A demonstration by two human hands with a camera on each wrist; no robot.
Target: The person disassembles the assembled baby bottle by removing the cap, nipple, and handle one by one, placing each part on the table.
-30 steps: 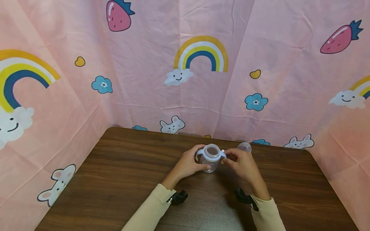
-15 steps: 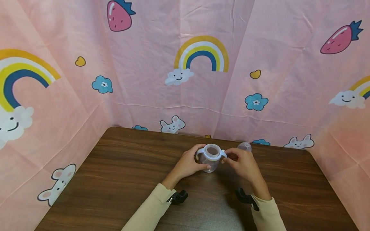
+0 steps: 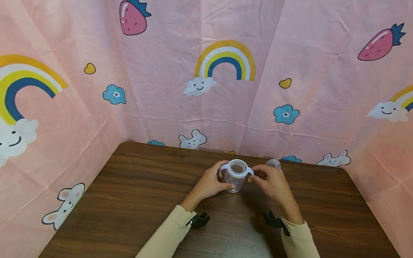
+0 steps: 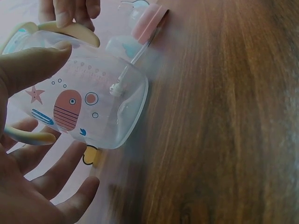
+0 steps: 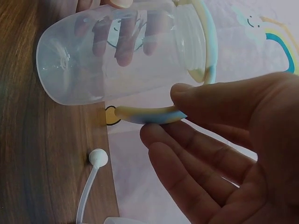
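Note:
A clear baby bottle (image 3: 233,184) with a printed fish stands at the back of the table, its top uncovered. Round its neck sits a pale blue handle ring (image 3: 243,175), with two curved handles that fade to yellow in the wrist views. My left hand (image 3: 208,182) grips the bottle body from the left, thumb across the front and fingers behind. My right hand (image 3: 271,182) pinches the right handle (image 5: 145,115) between thumb and fingers. In the head view the ring is level with the bottle's mouth, and in the right wrist view the threaded neck shows inside it.
Behind my right hand stands a clear dome cap (image 3: 273,164). A pink collar (image 4: 148,23) with a straw hanging from it is beside it, and the straw ends in a white ball (image 5: 98,157). A pink printed curtain (image 3: 161,89) rises at the table's back edge.
The handle ring has risen slightly along the bottle's neck, which stood out above it before. My left hand and the bottle body stay put; the right hand has barely shifted.

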